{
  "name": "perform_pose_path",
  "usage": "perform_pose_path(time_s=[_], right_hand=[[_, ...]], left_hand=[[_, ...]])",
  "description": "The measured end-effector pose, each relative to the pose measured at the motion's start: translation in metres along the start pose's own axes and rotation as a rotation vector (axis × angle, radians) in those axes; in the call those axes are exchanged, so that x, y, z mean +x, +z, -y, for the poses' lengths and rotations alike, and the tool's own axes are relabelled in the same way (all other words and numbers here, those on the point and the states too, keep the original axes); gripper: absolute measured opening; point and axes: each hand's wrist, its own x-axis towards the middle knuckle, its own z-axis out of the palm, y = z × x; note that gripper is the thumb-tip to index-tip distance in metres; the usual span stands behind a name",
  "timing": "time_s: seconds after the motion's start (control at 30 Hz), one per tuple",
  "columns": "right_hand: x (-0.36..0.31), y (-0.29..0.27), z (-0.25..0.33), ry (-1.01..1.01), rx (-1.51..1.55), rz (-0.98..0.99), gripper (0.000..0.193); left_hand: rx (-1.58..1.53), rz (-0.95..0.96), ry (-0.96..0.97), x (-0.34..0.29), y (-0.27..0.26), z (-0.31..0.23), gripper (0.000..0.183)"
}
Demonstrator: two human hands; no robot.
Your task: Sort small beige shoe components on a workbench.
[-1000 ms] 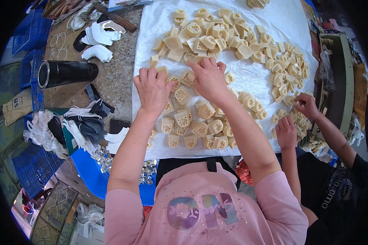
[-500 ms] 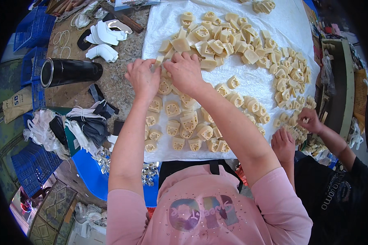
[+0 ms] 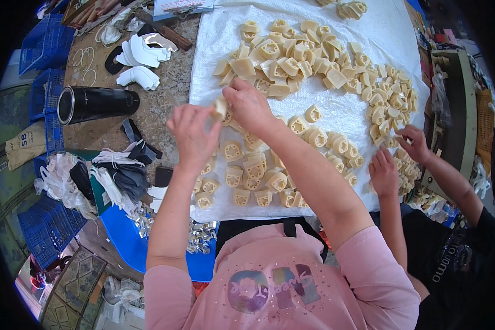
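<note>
My left hand point(image 3: 193, 136), smeared by motion, pinches a cream-coloured molded piece point(image 3: 221, 108) at its fingertips, over the left part of a white sheet point(image 3: 324, 107). Just right of it, my right hand point(image 3: 251, 109) is closed, fingertips drawn together at the front left of a heap of similar pieces point(image 3: 297, 58). What those fingers hold, if anything, is hidden. Below my wrists lie several loose cream pieces point(image 3: 234, 176), many with a star-shaped hollow facing up. More of them point(image 3: 313, 136) lie to the right of my right forearm.
On the right, a co-worker's hands point(image 3: 399, 159) are at a pile of smaller cream pieces point(image 3: 393, 99). To the left stand a black cylinder point(image 3: 99, 104), white curved parts point(image 3: 140, 77) and bundled gloves point(image 3: 121, 170). Shiny metal bits point(image 3: 201, 236) lie in a blue tray point(image 3: 118, 234).
My left hand has moved down toward me with the cream piece. My right hand has shifted slightly down and left. The co-worker's hands have moved farther up along the pile.
</note>
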Motion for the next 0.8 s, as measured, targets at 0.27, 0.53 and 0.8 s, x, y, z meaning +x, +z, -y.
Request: perform_pose_path(time_s=[0.27,0.53,0.8], right_hand=[[0.0,-0.023,0.001,0.142,0.432,-0.368,0.016],[-0.057,-0.06,-0.019,0.159,0.322,-0.25,0.031],[-0.074,-0.065,-0.007,0.008,-0.013,0.002,0.014]], left_hand=[[0.231,0.069,0.183,-0.002,0.003,0.006,0.037],[0.238,-0.005,0.181,0.002,-0.01,-0.014,0.033],[0.267,0.112,0.29,0.0,0.002,-0.013,0.026]])
